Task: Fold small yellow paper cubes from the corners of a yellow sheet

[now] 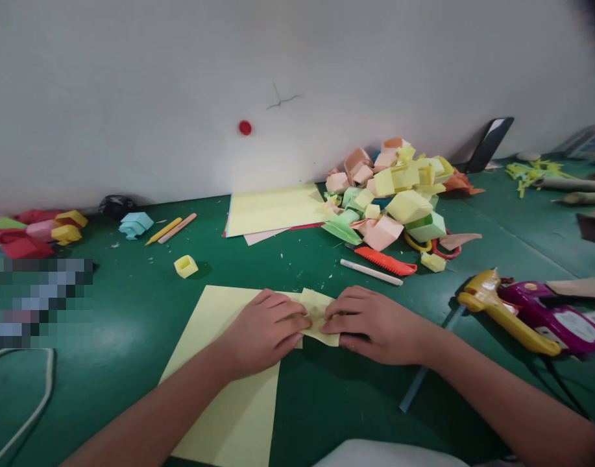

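Between my hands lies a small creased piece of pale yellow paper (320,311) with a folded flap. My left hand (272,324) has its curled fingertips on the paper's left side, and its palm is over a large yellow sheet (229,415). From the right, my right hand (370,324) grips the other side with thumb and fingers. The fingers cover parts of the creased paper, so its full outline is hidden. Beyond the large sheet stands a small open yellow paper box (186,266).
At the back right is a heap of folded paper boxes (404,201), with a red cutter (385,259) and pale pen (371,272) before it. A yellow glue gun (511,314) lies right. Stacked sheets (278,211) rest by the wall; a white cable (47,389) runs left.
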`<state>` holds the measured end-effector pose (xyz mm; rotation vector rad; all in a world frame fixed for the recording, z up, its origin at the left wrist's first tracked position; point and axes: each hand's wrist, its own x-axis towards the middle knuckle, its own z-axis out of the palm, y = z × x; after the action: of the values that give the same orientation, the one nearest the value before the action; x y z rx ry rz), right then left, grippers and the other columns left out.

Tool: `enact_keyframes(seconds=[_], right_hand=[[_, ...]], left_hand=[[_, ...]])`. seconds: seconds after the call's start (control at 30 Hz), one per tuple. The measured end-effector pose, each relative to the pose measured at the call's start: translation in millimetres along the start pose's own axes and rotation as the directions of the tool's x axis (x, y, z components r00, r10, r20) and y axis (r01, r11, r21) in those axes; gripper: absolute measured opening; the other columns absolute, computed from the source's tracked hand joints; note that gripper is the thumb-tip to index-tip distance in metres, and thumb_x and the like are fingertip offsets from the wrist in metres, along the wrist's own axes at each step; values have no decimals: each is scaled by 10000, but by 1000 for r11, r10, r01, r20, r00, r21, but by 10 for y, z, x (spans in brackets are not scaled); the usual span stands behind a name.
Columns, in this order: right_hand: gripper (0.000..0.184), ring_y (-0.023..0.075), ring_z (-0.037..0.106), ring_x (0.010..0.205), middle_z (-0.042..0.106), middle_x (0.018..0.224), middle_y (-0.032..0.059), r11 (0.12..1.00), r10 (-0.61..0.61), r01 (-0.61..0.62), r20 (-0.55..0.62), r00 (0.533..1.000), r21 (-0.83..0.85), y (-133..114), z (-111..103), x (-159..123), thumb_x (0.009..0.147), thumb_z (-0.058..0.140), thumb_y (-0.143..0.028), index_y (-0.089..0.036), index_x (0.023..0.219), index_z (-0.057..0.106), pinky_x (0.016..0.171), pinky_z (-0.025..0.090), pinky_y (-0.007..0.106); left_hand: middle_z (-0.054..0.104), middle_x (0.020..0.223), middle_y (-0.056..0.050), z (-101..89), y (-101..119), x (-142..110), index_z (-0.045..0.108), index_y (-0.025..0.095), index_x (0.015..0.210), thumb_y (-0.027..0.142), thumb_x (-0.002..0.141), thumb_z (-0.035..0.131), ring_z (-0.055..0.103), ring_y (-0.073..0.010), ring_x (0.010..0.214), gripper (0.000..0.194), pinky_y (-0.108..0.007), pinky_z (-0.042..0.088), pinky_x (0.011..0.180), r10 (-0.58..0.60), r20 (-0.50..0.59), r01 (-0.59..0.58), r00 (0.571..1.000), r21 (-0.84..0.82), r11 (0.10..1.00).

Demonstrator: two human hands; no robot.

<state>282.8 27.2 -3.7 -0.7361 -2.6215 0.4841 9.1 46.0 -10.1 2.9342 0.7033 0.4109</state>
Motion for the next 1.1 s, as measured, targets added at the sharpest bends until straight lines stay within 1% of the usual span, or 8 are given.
enact_keyframes(seconds=[0.17,0.23,0.4,0.5,0.67,0.8,0.97,1.1], right_hand=[[287,215,591,1077,695,1166,94,1000,-4,4,12,1000,10,3,-7,0,959,624,-372,-215,1192,682,974,465,407],[285,220,586,1087,695,1159,94,1000,-13,13,6,1000,0,2,-4,4,950,636,-395,-214,1163,694,983,462,414],[185,207,592,1069,698,1113,91,1000,-21,20,-15,1000,-23,-10,11,9,980,580,-283,-208,1097,703,981,461,413],[160,197,591,1054,698,1101,81,1000,-9,8,-26,1000,-18,-9,21,8,982,553,-227,-203,1036,702,975,462,400],[176,204,596,1021,701,1076,78,1000,3,-3,-37,999,-19,6,30,7,979,529,-192,-202,945,701,941,473,402],[162,201,603,995,704,1047,77,999,21,-22,-40,999,-32,17,2,2,951,539,-161,-200,912,691,927,472,388],[142,209,595,1003,700,1039,68,996,58,-61,-45,997,-64,43,-30,-16,926,559,-150,-206,897,686,909,465,393],[126,213,598,1007,700,1046,68,996,67,-70,-60,996,-46,57,-31,-25,916,577,-149,-212,895,684,911,468,397]], left_hand=[[699,1142,-36,26,-7,2,679,239,1148,268,994,533,601,-193,1054,214,-355,398,891,-3,-30,4,1000,29,1000],[703,1126,-31,28,-5,2,683,237,1137,268,997,529,604,-190,1043,211,-352,397,881,-9,-41,11,999,36,999],[706,1106,-33,20,1,0,688,223,1116,278,1016,497,605,-191,1018,222,-355,390,867,-22,-43,23,999,35,999],[709,1083,-33,21,-2,-1,692,217,1090,286,1023,487,605,-192,998,226,-358,381,858,-29,-41,30,999,23,999],[715,1028,-21,32,-14,-3,694,203,1018,317,1017,515,604,-186,953,212,-358,377,843,-23,-48,23,999,-1,1000],[724,984,-12,23,-15,-4,690,203,960,339,1003,553,614,-179,935,198,-351,383,849,-11,-59,8,998,-43,999],[735,959,-8,13,-10,-1,683,192,971,308,995,571,630,-168,918,163,-336,406,829,48,-86,-53,995,-64,997],[737,970,-13,5,-3,-6,684,195,968,284,999,559,636,-167,927,157,-334,426,842,47,-80,-52,996,-70,996]])
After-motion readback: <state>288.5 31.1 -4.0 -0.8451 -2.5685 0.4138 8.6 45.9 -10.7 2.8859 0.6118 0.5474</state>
